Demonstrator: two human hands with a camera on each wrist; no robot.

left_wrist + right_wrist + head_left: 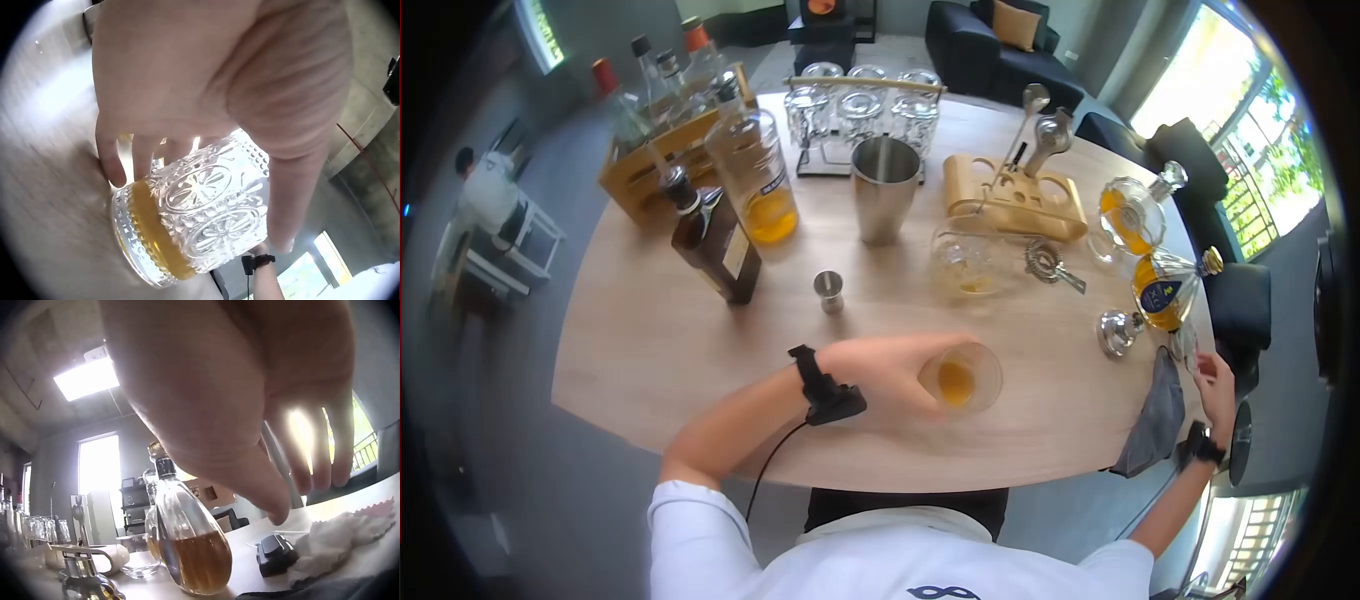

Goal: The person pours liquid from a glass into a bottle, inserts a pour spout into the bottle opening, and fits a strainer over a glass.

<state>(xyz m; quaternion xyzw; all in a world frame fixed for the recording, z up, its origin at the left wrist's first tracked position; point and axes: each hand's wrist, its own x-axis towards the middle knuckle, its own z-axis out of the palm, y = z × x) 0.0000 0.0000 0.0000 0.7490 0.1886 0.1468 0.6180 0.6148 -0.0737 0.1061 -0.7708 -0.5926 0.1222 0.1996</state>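
My left hand grips a clear tumbler with a raised flower pattern, its fingers round one side and the thumb on the other. Amber liquid lies in the bottom of this tumbler, which is over the front middle of the table. My right hand is at the table's right edge, its fingers hanging loosely with nothing held in the right wrist view. Beside it are a pear-shaped bottle of amber liquor, a small black object and a crumpled white tissue.
A grey cloth hangs over the right edge near a silver dome-shaped piece. Farther back stand a mixing glass, strainer, jigger, metal shaker tin, wooden tool stand, dark bottle and glass rack.
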